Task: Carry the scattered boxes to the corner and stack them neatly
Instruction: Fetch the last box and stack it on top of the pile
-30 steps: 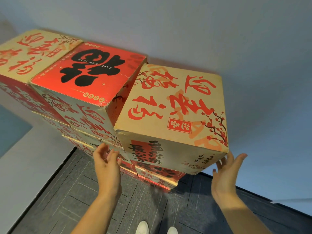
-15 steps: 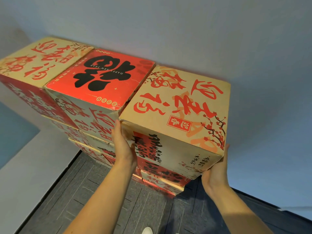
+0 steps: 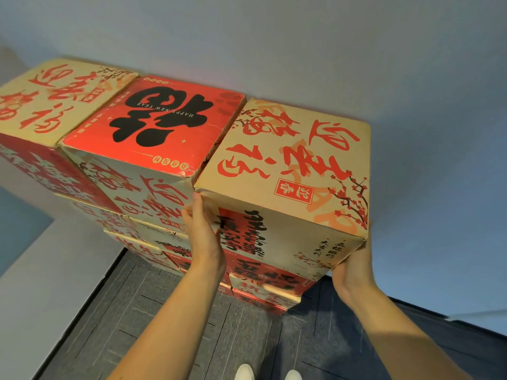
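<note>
Both hands squeeze the tan box between flat palms. The left hand presses straight fingers against its near left corner, and the right hand lies along its lower right side, fingertips mostly hidden behind the edge. This box sits just right of the red box, touching it, tops level. Left of the red box is a second tan box. Below it lower boxes reach the grey carpet.

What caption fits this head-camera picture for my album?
Left hand and right hand steady the tan box beside the red box atop the stack.
</note>
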